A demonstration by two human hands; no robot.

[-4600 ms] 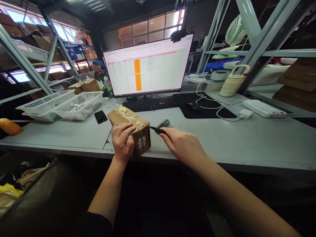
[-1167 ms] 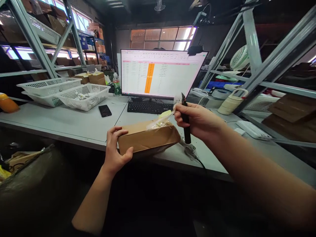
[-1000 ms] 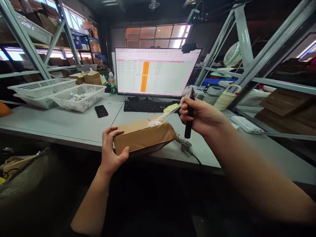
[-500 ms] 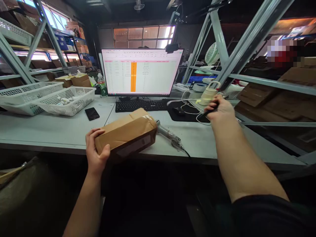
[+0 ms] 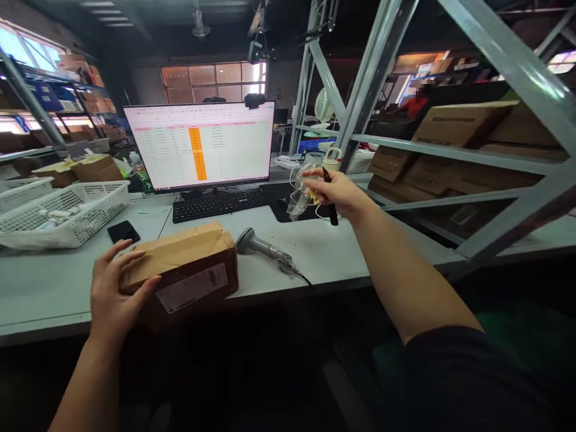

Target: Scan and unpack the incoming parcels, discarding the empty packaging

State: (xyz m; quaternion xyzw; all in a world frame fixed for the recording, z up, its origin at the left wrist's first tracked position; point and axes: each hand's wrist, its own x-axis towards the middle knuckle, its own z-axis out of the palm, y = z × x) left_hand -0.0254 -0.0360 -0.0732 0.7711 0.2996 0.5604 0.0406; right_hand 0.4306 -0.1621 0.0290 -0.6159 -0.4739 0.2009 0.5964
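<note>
At the desk's front edge lies a brown cardboard box (image 5: 180,258), its white label facing me. My left hand (image 5: 117,288) grips the box's left end, thumb on the near side and fingers over the top. Above the mouse mat, my right hand (image 5: 330,191) is closed around a slim black tool (image 5: 332,207) whose exact kind I cannot make out. Crumpled clear tape (image 5: 297,203) hangs from its fingertips. A grey barcode scanner (image 5: 265,247) wrapped in clear film rests just right of the box.
Behind the box stand a keyboard (image 5: 216,205) and a monitor (image 5: 207,147) with a spreadsheet. A phone (image 5: 123,232) and a white basket (image 5: 67,216) of small items are at left. Metal shelf bars (image 5: 450,149) rise on the right, before stacked cartons (image 5: 463,123).
The view has turned right. The box's right end has come down, and its label now faces me more. In my right hand, the stretched clear strip has become a crumpled bunch.
</note>
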